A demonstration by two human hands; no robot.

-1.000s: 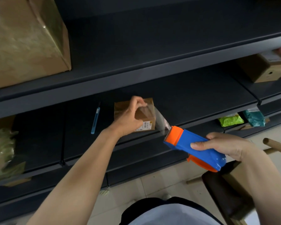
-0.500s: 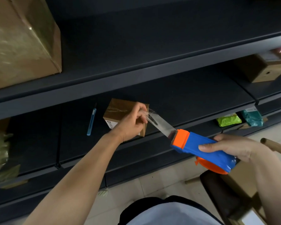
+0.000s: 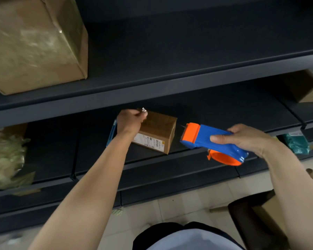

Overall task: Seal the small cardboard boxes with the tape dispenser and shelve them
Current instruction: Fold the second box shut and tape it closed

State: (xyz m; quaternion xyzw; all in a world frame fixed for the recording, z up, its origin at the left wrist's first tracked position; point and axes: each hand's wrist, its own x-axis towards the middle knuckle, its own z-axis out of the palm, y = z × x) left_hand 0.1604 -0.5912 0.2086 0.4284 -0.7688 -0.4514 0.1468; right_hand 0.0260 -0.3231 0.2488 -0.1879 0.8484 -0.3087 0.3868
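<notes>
Dark metal shelves (image 3: 170, 83) fill most of my view, with pale floor tiles (image 3: 179, 204) below them. On the far left of the upper shelf I see a large cardboard box (image 3: 34, 42), and under it, on the middle shelf, a crumpled pale plastic bag (image 3: 5, 156). Going right, a thin blue pen-like object (image 3: 111, 131) lies on the middle shelf, partly hidden behind my left hand (image 3: 131, 120). This hand is clenched at the far left corner of the small cardboard box (image 3: 159, 130), and its fingertips pinch a little shiny piece that looks like tape (image 3: 143, 109); I cannot tell if it is joined to the box. The small box lies on the middle shelf near the front edge, turned at an angle, with a white label on its front side. Just to the right of it, apart from the box, my right hand (image 3: 246, 138) grasps the blue and orange tape dispenser (image 3: 211, 141), with the orange head pointing toward the box. Further right, another cardboard box (image 3: 304, 89) stands on a shelf, and a teal packet (image 3: 294, 143) lies lower. At the bottom right is a dark stool (image 3: 246, 222).
</notes>
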